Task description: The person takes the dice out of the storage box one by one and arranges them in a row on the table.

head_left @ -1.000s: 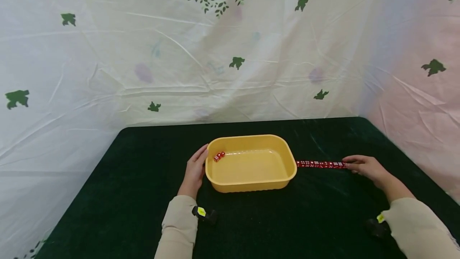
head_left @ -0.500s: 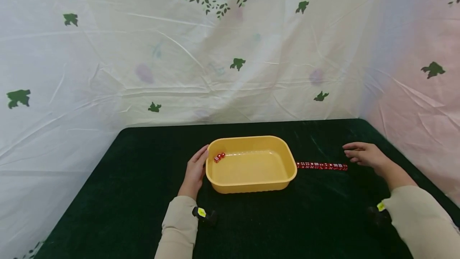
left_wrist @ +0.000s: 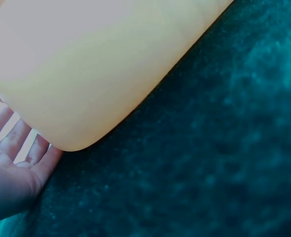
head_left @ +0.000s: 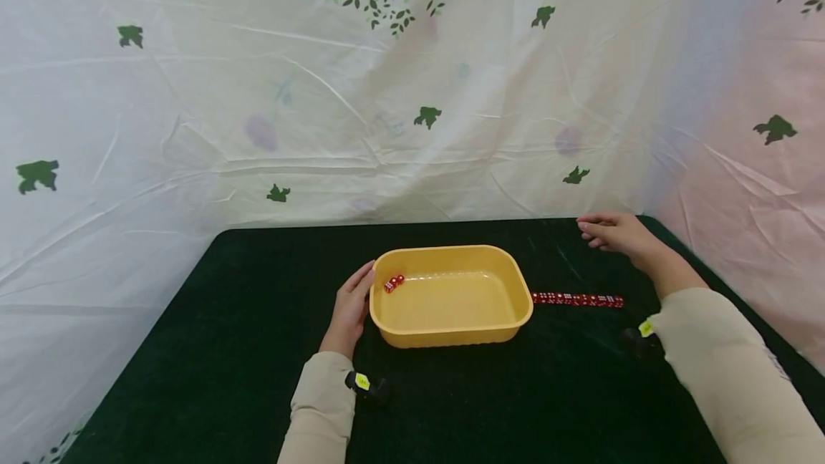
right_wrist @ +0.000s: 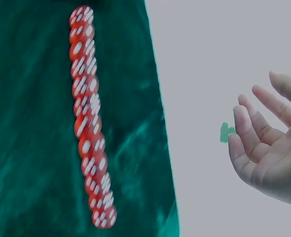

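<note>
The left hand (head_left: 350, 306) rests flat-fingered against the yellow tub (head_left: 451, 328), left of it. Right of the tub lies the row of red dice (head_left: 576, 298); the right hand (head_left: 615, 233) hovers beyond it, relaxed and empty. Judged: between pickups; next needs pinching a die.

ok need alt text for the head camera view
A yellow tub sits on a dark green table, left hand resting against its side, two red dice inside. A row of red dice lies right of it; the right hand hovers open beyond.
</note>
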The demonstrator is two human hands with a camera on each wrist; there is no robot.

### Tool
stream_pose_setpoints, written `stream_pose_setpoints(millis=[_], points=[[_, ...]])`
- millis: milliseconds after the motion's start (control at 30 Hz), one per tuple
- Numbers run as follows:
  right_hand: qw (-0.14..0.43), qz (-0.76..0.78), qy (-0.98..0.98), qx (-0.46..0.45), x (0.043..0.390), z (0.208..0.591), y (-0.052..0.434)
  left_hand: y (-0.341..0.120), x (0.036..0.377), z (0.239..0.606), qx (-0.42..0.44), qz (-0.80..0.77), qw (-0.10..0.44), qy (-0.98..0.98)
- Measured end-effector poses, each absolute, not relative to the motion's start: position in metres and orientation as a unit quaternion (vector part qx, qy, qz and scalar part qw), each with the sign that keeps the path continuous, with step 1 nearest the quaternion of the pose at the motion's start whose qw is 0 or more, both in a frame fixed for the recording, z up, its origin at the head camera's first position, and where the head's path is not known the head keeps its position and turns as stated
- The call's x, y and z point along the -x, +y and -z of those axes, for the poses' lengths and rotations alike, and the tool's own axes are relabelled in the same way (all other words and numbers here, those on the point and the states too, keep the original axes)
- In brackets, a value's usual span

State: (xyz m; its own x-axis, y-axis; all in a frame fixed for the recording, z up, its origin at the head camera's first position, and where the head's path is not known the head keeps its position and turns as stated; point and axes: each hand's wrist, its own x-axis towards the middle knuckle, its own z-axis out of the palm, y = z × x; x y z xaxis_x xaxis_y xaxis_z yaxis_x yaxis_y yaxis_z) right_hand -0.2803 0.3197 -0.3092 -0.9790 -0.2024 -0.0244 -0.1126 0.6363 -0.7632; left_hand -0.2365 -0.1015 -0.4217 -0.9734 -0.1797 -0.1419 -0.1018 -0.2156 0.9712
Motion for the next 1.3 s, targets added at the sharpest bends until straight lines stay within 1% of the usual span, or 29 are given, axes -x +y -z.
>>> stream_pose_setpoints(millis=[200, 400, 800, 1000, 1300], points=[[0.061, 0.420, 0.901, 0.088, 0.288, 0.298, 0.289, -0.100, 0.236, 0.421, -0.118, 0.771, 0.025, -0.625], [0.052, 0.418, 0.902, 0.100, 0.293, 0.291, 0.259, -0.099, 0.235, 0.420, -0.109, 0.773, 0.027, -0.624], [0.047, 0.445, 0.882, 0.148, 0.305, 0.285, 0.196, -0.100, 0.234, 0.422, -0.111, 0.773, 0.026, -0.624], [0.066, 0.461, 0.866, 0.180, 0.306, 0.289, 0.164, -0.101, 0.234, 0.421, -0.110, 0.773, 0.025, -0.624], [0.104, 0.485, 0.847, 0.191, 0.302, 0.299, 0.117, -0.102, 0.235, 0.420, -0.114, 0.777, 0.023, -0.618]])
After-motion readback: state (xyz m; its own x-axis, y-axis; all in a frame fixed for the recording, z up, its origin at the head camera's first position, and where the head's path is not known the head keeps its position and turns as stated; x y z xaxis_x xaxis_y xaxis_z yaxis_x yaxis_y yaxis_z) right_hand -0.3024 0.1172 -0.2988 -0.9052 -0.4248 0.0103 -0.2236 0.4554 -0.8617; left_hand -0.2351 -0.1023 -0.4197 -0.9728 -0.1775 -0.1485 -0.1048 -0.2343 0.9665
